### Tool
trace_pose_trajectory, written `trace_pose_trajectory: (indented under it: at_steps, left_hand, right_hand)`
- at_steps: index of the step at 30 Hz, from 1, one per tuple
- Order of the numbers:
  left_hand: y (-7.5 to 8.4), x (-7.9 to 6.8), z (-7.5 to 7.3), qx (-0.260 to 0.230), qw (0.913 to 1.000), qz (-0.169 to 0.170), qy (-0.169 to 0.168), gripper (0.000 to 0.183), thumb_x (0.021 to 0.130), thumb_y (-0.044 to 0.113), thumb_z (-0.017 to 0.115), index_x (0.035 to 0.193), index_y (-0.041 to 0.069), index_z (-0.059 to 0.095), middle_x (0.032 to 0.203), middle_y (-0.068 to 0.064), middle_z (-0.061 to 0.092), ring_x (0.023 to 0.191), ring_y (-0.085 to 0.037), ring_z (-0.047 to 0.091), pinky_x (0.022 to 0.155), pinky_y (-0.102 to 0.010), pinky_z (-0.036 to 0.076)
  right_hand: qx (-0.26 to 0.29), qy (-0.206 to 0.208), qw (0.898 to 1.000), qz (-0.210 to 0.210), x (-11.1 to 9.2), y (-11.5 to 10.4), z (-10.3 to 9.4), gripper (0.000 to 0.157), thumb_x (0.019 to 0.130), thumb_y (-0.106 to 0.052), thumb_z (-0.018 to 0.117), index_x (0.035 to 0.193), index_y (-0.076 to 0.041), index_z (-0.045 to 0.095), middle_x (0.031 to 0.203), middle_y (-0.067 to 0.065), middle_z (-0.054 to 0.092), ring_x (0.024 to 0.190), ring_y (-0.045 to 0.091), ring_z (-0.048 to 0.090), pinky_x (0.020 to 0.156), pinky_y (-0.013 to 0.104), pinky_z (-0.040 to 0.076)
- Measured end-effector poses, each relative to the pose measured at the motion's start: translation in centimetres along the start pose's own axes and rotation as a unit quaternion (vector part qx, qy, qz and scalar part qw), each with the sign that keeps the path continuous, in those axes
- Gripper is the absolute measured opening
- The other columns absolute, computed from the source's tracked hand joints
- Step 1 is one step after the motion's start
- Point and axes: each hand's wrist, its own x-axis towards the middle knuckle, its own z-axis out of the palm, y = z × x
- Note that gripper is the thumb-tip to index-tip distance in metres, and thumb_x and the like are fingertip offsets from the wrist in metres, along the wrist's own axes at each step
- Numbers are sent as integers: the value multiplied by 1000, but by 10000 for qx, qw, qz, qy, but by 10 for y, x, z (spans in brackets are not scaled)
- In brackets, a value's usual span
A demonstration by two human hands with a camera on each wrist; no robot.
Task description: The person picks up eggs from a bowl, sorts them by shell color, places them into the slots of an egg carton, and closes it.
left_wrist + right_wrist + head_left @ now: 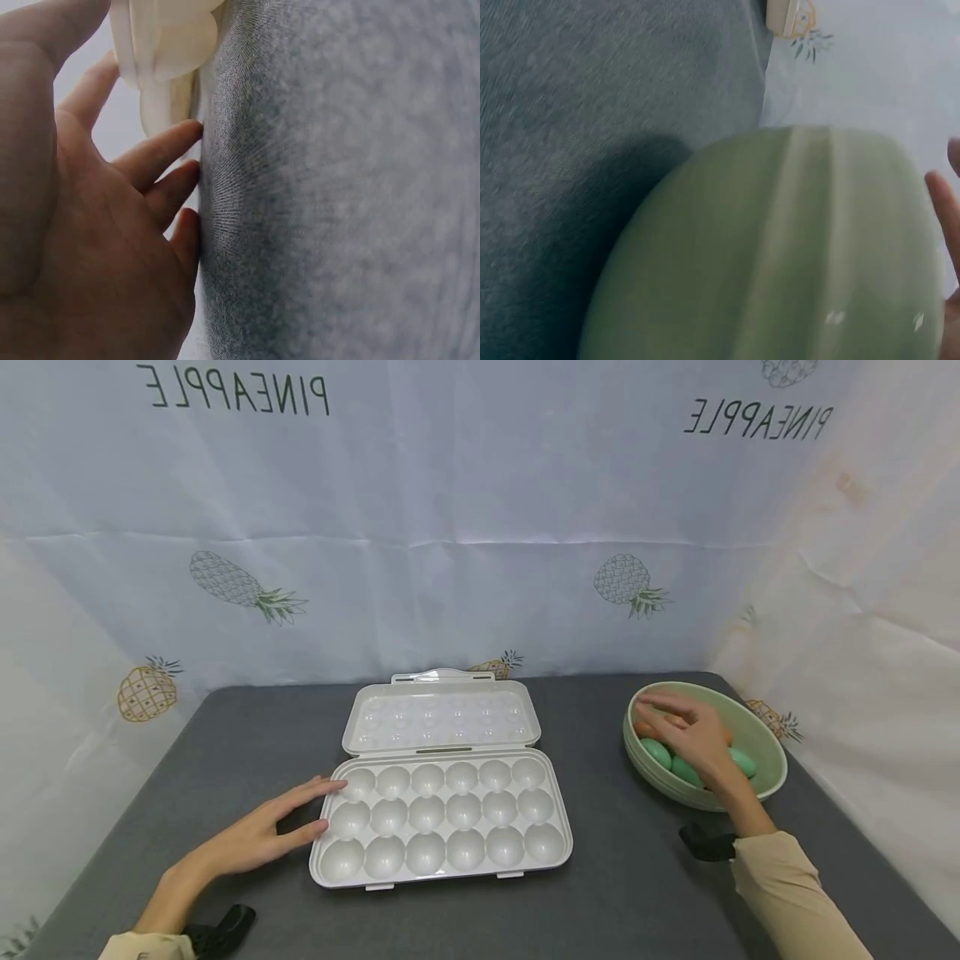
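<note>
An egg tray (444, 817) of white plastic lies on the table with its hinged lid (442, 720) folded back. Its rows of round hollows hold nothing. Fingertips of my left hand (258, 831) touch the tray's left edge, fingers mostly straight; the left wrist view shows the lower fingers reaching down to the tabletop. On the right stands a pale green bowl (780, 255) with orange and green eggs in it, such as a green egg (656, 753). Above them hovers my right hand (693, 735), fingers extended towards the bowl's left side, partly hiding the orange eggs.
Dark grey cloth covers the table (615, 877). A white curtain (450, 602) printed with pineapples hangs behind it and along both sides. Black straps with small devices sit at both wrists, below beige sleeves (795, 893).
</note>
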Motion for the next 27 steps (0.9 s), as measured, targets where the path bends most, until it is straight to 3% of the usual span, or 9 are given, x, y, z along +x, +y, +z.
trace_pose_trajectory:
  at_steps: [2,4,11,17,20,24,27]
  left_hand:
    - [-1,0,1,17,10000,-36,9,52,100,29,66,150,37,50,158,-12,48,144,16,23,106,-5,29]
    - [-2,0,2,-1,10000,-30,18,52,101,29,66,150,36,50,158,-12,48,144,17,23,106,-4,27]
    - [-4,-1,2,42,10000,-48,64,54,100,28,66,150,36,49,158,-14,49,141,21,20,105,-7,31]
    - [-4,-2,1,98,9999,-65,21,55,100,27,66,151,37,47,159,-12,47,141,22,18,106,-17,37]
    - [-4,-3,2,151,9998,-100,28,56,101,28,65,152,37,47,159,-11,47,144,18,20,108,-30,42]
    - [-3,-3,3,173,9997,-146,47,56,101,28,65,152,38,46,160,-11,46,147,12,22,107,-48,44]
    - [-2,-3,3,172,9997,-162,67,56,100,28,65,152,37,46,160,-11,47,148,10,24,107,-49,43]
  right_hand:
    - [33,-77,9999,67,-2,4,-4,36,102,-23,65,134,-7,67,121,-24,68,111,-12,59,98,19,51]
    - [-4,-118,9997,216,-5,6,-7,39,101,-24,67,135,-6,66,114,-32,65,106,-13,61,87,10,51]
    - [-229,-265,9953,901,-8,7,-14,46,96,-30,73,134,-5,68,102,-37,64,92,-14,62,78,15,55]
    - [-68,-436,9931,1091,-9,7,-14,49,93,-26,77,133,2,66,100,-33,68,89,-15,65,78,13,56]
    - [-417,-438,9939,922,-11,9,-13,51,91,-26,79,132,2,66,108,-20,72,89,-17,63,75,13,56]
    - [-934,-421,9932,554,-11,11,-10,47,90,-20,80,129,4,68,119,16,74,83,-16,64,69,15,57]
    - [-1192,-509,9907,421,-11,12,-9,44,90,-14,79,128,6,68,121,31,70,82,-1,74,67,17,58]
